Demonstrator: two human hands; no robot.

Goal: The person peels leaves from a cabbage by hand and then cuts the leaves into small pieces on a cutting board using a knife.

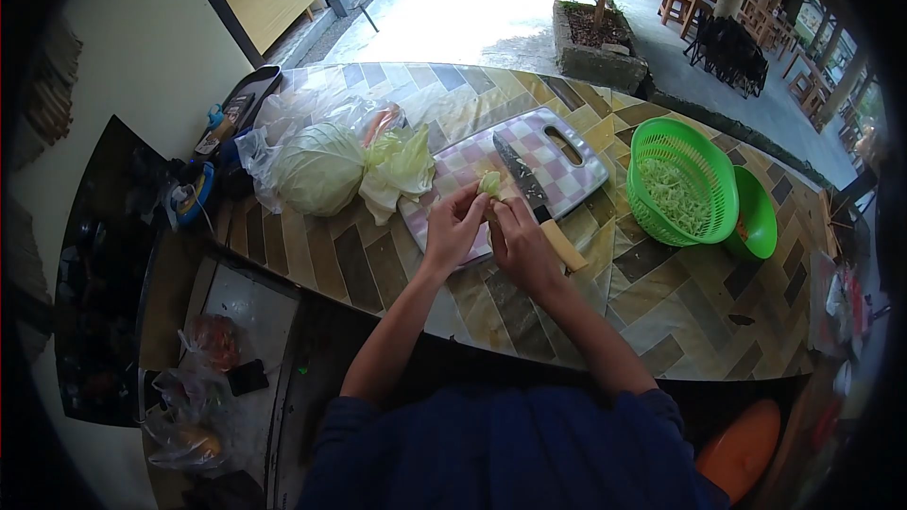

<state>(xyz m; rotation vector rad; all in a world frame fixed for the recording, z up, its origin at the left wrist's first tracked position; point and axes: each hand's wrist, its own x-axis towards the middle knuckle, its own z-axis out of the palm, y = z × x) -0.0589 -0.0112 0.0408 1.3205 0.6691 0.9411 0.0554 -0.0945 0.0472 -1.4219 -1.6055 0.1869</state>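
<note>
Above the near part of the checkered cutting board (557,170), my left hand (455,225) and my right hand (518,236) meet, fingers pinched on a small pale green cabbage piece (489,185). To the right of the piece, a knife (520,170) lies on the board, its light wooden handle (564,245) reaching past the board's edge beside my right hand. Left of the board sit a whole cabbage (319,170) on clear plastic and some loose cabbage leaves (395,168). Shredded cabbage (673,196) fills the bottom of a green basket (727,179) at the right.
A green bowl (759,217) stands partly behind the basket. Dark trays and small items (231,118) lie at the table's left end. Plastic bags (194,416) rest on a lower shelf. An orange seat (742,449) is at the lower right.
</note>
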